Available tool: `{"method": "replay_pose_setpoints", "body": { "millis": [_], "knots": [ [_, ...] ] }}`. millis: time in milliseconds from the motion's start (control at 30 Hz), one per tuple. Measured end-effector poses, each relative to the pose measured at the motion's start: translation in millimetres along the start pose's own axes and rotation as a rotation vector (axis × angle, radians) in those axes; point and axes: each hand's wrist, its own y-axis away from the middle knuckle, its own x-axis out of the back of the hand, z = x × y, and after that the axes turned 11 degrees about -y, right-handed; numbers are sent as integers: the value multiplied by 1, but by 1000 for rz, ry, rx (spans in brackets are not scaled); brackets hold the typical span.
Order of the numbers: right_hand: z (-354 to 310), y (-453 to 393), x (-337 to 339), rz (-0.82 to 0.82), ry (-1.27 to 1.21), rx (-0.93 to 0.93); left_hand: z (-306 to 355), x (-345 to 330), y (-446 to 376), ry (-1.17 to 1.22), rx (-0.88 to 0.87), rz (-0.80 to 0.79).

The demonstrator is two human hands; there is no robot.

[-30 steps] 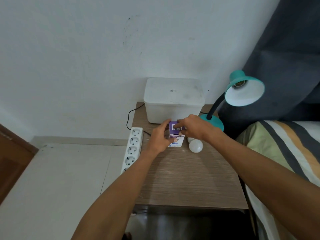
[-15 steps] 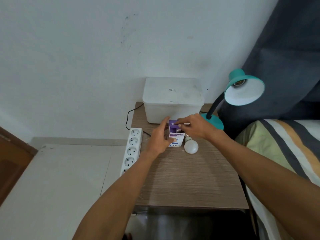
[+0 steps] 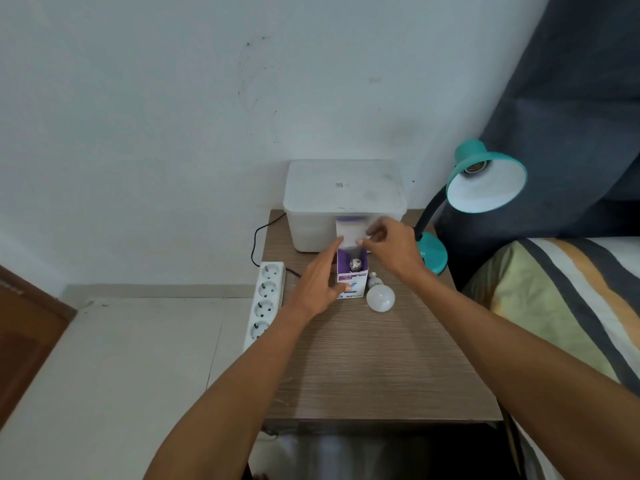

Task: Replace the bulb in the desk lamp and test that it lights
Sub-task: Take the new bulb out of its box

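A small purple-and-white bulb box [image 3: 353, 280] stands on the wooden bedside table [image 3: 374, 368]. My left hand [image 3: 320, 282] grips its left side. My right hand [image 3: 391, 249] pinches the box's top flap [image 3: 349, 233] and holds it folded back. Inside the box the metal screw base of a bulb [image 3: 356, 264] shows. A loose white bulb [image 3: 380, 296] lies on the table just right of the box. The teal desk lamp [image 3: 485, 181] stands at the table's back right, its socket with no bulb in it and its shade unlit.
A white lidded plastic bin [image 3: 343, 195] sits at the back of the table against the wall. A white power strip [image 3: 265, 299] hangs along the table's left edge with a black cord. A striped bed is at the right, a dark curtain behind the lamp.
My right hand has pulled the box's top flap up and back, so the bulb's screw base inside is now exposed. The left hand stayed on the box.
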Motion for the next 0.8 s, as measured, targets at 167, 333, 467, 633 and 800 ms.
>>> {"method": "replay_pose_setpoints", "body": {
  "millis": [167,333,467,633,800],
  "knots": [
    [3,7,3,-354,302,135,-1,2,-2,-26,0,-27],
    [-11,-6,-1,-490,549,208,1,4,-5,-27,2,-32],
    [-8,-6,-10,-527,680,232,3,3,-2,-21,3,-32],
    [-1,0,-14,-468,594,290,1,4,-3,-18,20,-42],
    [15,15,-7,-323,446,346,2,6,-3,-18,7,-60]
  ]
}}
